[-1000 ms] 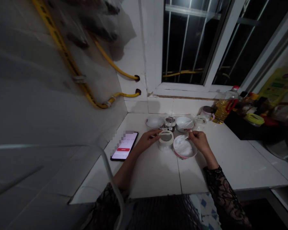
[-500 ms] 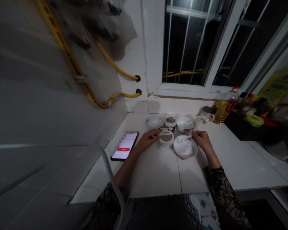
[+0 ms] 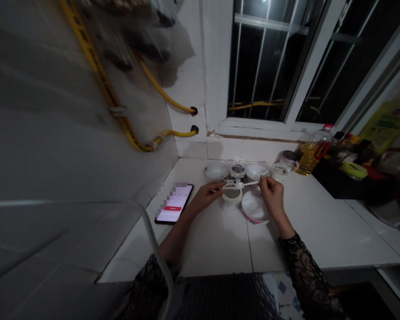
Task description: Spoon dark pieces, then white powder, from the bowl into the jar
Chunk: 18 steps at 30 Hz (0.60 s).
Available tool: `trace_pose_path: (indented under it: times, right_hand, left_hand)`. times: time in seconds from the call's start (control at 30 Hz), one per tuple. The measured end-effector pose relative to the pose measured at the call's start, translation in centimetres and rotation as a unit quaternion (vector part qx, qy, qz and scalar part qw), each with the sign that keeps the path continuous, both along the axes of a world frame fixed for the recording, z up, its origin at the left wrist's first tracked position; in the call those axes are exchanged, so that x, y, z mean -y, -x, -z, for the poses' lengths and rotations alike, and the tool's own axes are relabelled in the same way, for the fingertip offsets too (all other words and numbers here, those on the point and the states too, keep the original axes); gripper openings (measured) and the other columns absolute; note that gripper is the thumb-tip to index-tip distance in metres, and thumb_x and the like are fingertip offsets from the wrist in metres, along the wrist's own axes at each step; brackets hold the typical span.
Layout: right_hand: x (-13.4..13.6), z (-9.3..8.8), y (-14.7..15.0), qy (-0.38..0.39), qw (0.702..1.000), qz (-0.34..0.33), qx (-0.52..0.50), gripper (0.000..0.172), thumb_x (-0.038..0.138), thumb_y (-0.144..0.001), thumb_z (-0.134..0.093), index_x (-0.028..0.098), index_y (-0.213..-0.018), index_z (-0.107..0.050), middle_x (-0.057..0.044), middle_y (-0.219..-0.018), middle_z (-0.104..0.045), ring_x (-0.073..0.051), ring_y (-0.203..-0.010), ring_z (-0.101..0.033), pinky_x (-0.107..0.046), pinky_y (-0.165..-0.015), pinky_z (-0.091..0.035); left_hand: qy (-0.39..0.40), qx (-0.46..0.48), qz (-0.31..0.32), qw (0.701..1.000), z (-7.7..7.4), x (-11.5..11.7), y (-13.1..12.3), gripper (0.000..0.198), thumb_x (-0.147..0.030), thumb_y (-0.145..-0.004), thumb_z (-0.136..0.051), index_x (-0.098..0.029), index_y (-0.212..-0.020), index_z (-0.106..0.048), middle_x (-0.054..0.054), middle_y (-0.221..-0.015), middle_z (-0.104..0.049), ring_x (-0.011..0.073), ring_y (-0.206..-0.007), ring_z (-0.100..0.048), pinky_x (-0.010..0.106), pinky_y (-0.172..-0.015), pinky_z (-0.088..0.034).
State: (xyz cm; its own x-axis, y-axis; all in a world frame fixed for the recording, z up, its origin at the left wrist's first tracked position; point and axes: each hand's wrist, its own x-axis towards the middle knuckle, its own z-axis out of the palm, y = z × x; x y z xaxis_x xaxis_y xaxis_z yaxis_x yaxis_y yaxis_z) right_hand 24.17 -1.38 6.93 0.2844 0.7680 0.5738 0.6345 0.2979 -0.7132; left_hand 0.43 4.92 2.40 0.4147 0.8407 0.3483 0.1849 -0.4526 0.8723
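Observation:
A small white spoon (image 3: 251,183) is pinched in my right hand (image 3: 272,195), its scoop end over the near rim area of a clear-sided jar (image 3: 231,204). My left hand (image 3: 209,195) has its fingertips at the top of this jar, by its pale rim and what looks like a raised clear lid; the exact contact is hard to see. Beside the jar, partly behind my right hand, sits a pink-edged bowl (image 3: 253,209) of white powder. Behind stand a second lidded jar (image 3: 237,170), a white bowl (image 3: 256,171) with a spoon in it, and a shallow dish (image 3: 216,170).
A phone (image 3: 174,204) lies left on the white tiled counter (image 3: 213,244). Toward the right are another clear jar (image 3: 279,171), a mug (image 3: 289,159), an oil bottle (image 3: 310,155) and a black box (image 3: 333,180) of condiments. Yellow pipes (image 3: 133,138) run along the wall.
My right hand has lifted the spoon out of the powder bowl and moved it left to the jar top. My left hand stays at the jar.

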Motion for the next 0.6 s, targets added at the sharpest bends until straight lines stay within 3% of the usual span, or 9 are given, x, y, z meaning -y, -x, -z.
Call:
trace_pose_path:
  times: [0.1,0.2,0.27,0.3,0.4,0.6]
  right_hand:
    - [0.6,0.1,1.2,-0.108,0.974,-0.025,0.199,0.043,0.038,-0.098,-0.041,0.020,-0.064,-0.059,-0.001,-0.055,-0.056,-0.014,-0.055,-0.048,-0.029,-0.066,-0.040]
    - [1.0,0.2,1.8,-0.165,0.899,-0.108,0.391,0.039,0.030,-0.101,-0.042,0.020,-0.068,-0.061,0.000,-0.056,-0.057,-0.013,-0.053,-0.048,-0.030,-0.073,-0.039]
    - [1.1,0.2,1.8,-0.186,0.866,-0.122,0.447,0.036,0.027,-0.101,-0.044,0.019,-0.070,-0.062,0.000,-0.057,-0.058,-0.013,-0.054,-0.048,-0.030,-0.073,-0.038]
    - [1.2,0.1,1.7,-0.190,0.863,-0.115,0.453,0.036,0.026,-0.100,-0.045,0.019,-0.070,-0.061,0.000,-0.057,-0.059,-0.013,-0.055,-0.049,-0.030,-0.074,-0.038]
    - [1.3,0.0,1.1,-0.176,0.892,-0.081,0.408,0.035,0.026,-0.100,-0.044,0.019,-0.069,-0.061,-0.001,-0.059,-0.060,-0.013,-0.056,-0.050,-0.031,-0.074,-0.039]
    - [1.5,-0.2,-1.5,-0.085,0.978,-0.021,0.192,0.039,0.036,-0.094,-0.044,0.021,-0.060,-0.056,-0.001,-0.053,-0.055,-0.014,-0.055,-0.048,-0.028,-0.062,-0.039]
  left_hand:
    - [0.005,0.004,0.001,1.000,0.0,0.0,0.0,0.043,-0.045,-0.081,-0.065,-0.021,-0.114,-0.073,0.009,-0.120,-0.071,0.0239,-0.100,-0.068,0.029,-0.074,-0.055]
    - [0.011,0.004,0.002,1.000,0.1,0.0,0.0,0.044,-0.047,-0.080,-0.065,-0.020,-0.114,-0.073,0.009,-0.120,-0.071,0.0237,-0.100,-0.068,0.029,-0.074,-0.055]
    - [0.011,0.002,0.001,1.000,0.1,0.0,0.0,0.046,-0.047,-0.080,-0.064,-0.019,-0.115,-0.073,0.010,-0.120,-0.071,0.0238,-0.100,-0.068,0.029,-0.074,-0.054]
    - [0.010,0.000,0.001,1.000,0.1,0.0,0.0,0.046,-0.048,-0.081,-0.064,-0.019,-0.116,-0.072,0.010,-0.121,-0.070,0.0239,-0.100,-0.068,0.029,-0.074,-0.054]
    - [0.008,-0.005,0.003,1.000,0.1,0.0,0.0,0.046,-0.048,-0.081,-0.063,-0.019,-0.116,-0.072,0.009,-0.121,-0.070,0.0241,-0.100,-0.067,0.029,-0.074,-0.054]
    - [0.006,-0.001,-0.001,1.000,0.3,0.0,0.1,0.045,-0.048,-0.081,-0.064,-0.020,-0.116,-0.072,0.009,-0.122,-0.070,0.0234,-0.101,-0.067,0.029,-0.076,-0.054]
